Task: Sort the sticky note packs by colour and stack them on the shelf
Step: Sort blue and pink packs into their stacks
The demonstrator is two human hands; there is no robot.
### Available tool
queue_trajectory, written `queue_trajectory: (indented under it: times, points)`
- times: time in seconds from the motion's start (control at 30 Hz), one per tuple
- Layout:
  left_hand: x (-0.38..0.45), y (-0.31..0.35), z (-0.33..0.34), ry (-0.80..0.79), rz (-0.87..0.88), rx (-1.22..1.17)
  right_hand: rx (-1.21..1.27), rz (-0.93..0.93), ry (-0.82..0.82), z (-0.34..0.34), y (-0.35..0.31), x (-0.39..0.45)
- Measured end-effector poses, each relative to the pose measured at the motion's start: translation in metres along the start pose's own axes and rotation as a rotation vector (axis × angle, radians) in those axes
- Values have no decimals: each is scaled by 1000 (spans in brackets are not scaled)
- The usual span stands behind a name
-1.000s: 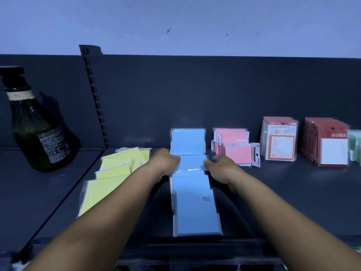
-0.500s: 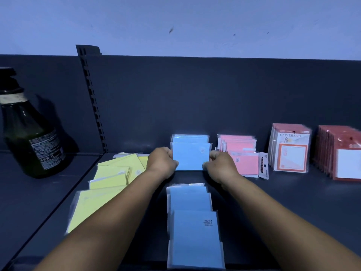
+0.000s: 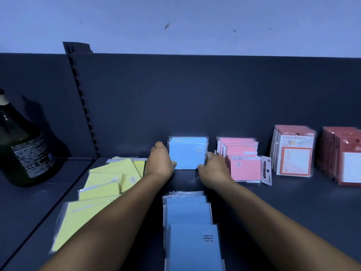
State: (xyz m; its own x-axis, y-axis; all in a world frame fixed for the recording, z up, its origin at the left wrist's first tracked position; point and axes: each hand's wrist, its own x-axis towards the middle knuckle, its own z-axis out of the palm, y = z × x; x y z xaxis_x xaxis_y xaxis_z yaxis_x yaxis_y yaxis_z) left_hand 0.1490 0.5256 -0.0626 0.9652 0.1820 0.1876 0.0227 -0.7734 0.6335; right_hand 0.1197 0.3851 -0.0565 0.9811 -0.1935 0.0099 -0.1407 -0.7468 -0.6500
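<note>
Head view: the left hand and right hand each keep a clenched grip on one side of an upright stack of blue sticky note packs at the back of the dark shelf. More blue packs lie flat in a row in front. Yellow packs lie scattered to the left, pink packs stand to the right.

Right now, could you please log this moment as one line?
hands: left, right grip upright blue packs | flat blue packs unsorted
</note>
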Motion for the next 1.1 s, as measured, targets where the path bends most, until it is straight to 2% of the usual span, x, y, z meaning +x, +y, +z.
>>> queue_trajectory:
  times: [0.2, 0.3, 0.5, 0.63, 0.73, 0.8, 0.93, 1.1]
  points:
    - [-6, 2, -14, -75, -5, 39, -26, 58, -35, -11, -3, -8]
    - [-16, 7, -34, -197, 38, 117, -15, -12, -88, -24, -6, -21]
    - [-60, 6, -79, -611, 178, 202, 71, -162, -428, -57, -8, -72]
    - [-89, 2, -90, -786, 250, 277, -142, -260, -593, -69, -5, -100]
    - [-101, 1, -87, -786, 283, 341, -365, -351, -613, -67, 1, -112]
    - [-102, -1, -83, -753, 287, 321, -380, -364, -586, -62, 6, -114]
    - [-100, -6, -76, -694, 261, 104, -231, -335, -502, -56, 13, -109]
    - [-95, -8, -66, -489, 231, -191, -36, -355, -283, -46, 17, -92]
